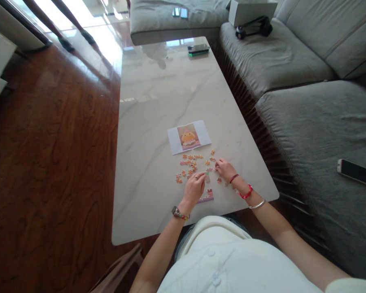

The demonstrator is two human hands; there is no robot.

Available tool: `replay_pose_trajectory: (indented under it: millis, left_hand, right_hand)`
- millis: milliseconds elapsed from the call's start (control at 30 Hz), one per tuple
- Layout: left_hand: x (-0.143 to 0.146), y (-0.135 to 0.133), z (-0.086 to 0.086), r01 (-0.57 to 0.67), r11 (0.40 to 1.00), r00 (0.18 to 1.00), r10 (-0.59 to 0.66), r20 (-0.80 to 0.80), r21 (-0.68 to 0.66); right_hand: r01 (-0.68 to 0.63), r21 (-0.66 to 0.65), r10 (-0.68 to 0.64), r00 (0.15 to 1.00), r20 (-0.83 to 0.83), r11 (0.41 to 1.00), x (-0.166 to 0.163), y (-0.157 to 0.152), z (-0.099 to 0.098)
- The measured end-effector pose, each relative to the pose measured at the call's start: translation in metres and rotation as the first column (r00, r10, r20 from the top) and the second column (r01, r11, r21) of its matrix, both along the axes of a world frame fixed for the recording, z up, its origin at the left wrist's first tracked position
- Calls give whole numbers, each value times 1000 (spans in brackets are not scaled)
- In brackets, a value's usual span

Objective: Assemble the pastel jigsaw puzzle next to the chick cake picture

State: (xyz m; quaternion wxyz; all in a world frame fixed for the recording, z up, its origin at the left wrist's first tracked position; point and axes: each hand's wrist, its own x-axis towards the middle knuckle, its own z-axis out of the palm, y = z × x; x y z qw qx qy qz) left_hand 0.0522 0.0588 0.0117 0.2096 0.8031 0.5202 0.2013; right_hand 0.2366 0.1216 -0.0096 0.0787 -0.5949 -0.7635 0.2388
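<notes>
My left hand (pixel 195 188) is over the near end of the table, its fingers pinched on a small greenish puzzle piece (pixel 207 178). Below those fingers lies a joined strip of puzzle pieces (pixel 208 196), pinkish purple, partly hidden by the hand. To the right, my right hand (pixel 226 169) has thumb and fingertips together at a small puzzle piece, mostly covered by the fingers. Loose orange and pink puzzle pieces (pixel 191 164) are scattered in front of both hands. Beyond them lies a white sheet with a printed picture (pixel 188 137) of an orange cartoon figure.
The marble-patterned table (pixel 146 171) has a dark phone (pixel 198 49) at its far end. Grey sofas (pixel 317 122) run along the right and far sides, with another phone (pixel 358 173) on the right seat. A white box (pixel 251 12) stands on the far corner.
</notes>
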Motion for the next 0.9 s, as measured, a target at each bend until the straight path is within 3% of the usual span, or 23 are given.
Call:
replay_pose_trajectory:
  millis: [267,533,700,900]
  left_hand:
    - [8,-9,-3,-15,999,1000,14,-18,-35]
    - [1,1,-8,-86,996,989,82,-126,-24]
    - [-13,-12,-14,-114,993,988,114,-104,1]
    - [-8,-30,-9,-47,999,996,46,-75,-16]
  right_hand:
    - [32,-67,-40,992,-116,997,9,-4,-2]
    - [-6,-9,6,999,-46,1000,12,-4,-3]
    - [8,-15,-10,995,-100,1000,20,-4,-3]
    - [5,-23,-8,991,-137,1000,15,-3,0]
